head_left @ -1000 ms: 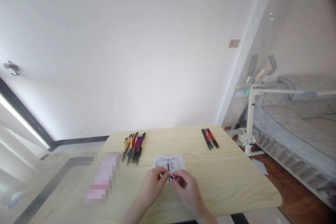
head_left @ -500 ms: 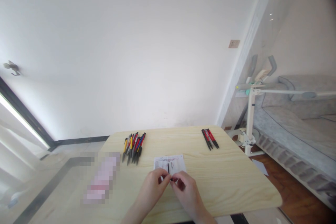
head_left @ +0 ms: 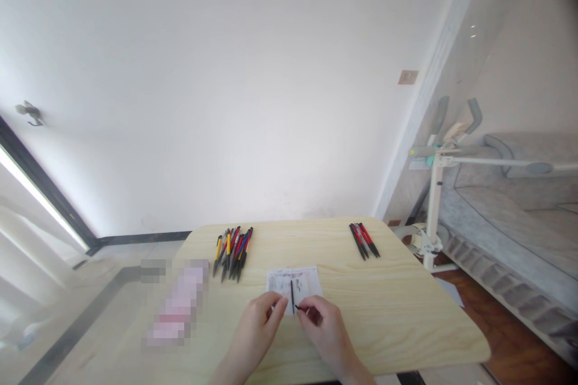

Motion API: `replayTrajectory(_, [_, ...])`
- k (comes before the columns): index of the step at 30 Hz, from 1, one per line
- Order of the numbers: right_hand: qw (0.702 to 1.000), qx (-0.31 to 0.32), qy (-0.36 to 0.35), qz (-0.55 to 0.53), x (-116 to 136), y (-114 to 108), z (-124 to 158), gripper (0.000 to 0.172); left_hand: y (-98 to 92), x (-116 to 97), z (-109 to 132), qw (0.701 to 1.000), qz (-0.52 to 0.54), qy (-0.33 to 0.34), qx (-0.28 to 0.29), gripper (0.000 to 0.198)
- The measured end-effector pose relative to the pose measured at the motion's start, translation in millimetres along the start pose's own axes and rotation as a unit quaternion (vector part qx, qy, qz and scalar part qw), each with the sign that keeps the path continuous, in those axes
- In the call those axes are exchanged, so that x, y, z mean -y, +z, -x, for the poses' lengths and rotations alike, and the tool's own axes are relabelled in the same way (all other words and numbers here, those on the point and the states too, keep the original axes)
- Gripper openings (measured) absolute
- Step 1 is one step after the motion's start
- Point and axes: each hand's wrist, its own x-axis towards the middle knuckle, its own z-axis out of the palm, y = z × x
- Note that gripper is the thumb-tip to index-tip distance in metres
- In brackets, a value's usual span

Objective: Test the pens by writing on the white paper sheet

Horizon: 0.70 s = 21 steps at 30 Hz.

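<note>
A printed white paper [head_left: 311,280] lies on the pale wooden table [head_left: 397,319], and a thin dark stick-like piece [head_left: 292,296] rests upright in view on it between my hands. My right hand [head_left: 326,326] pinches a small black piece [head_left: 297,307] between thumb and index finger. My left hand [head_left: 261,326] is beside the paper's lower left, thumb and index finger pressed together; whether anything is between them is hidden. A pile of several pens [head_left: 232,252] in yellow, red, blue and black lies at the back left. A smaller group of pens [head_left: 363,240] lies at the back right.
A blurred pink item [head_left: 178,307] is at the table's left edge. A white wall [head_left: 271,102] rises behind the table. To the right stand exercise equipment with a white post [head_left: 434,204] and a grey sofa [head_left: 510,204].
My hands have moved slightly apart, and more of the thin dark piece shows between them. The small black piece is still in my right hand. The camera view has shifted slightly.
</note>
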Motion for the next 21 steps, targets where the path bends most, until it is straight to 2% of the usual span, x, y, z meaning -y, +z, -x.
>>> replayTrajectory(9, [1.000,-0.011,0.017,0.004,2.3,-5.4,-6.8,0.016,-11.7,30.8,9.3,0.995,0.028,-0.080,-0.058,0.040])
replayTrajectory(16, [1.000,0.009,0.003,0.023,7.9,-9.4,-19.7,0.016,-10.9,47.4,11.0,0.991,0.026,-0.103,-0.078,0.040])
replayTrajectory(21, [0.998,0.014,-0.015,0.052,9.8,-10.1,-31.0,0.014,-10.6,48.9,12.4,0.992,0.031,-0.097,-0.080,0.040])
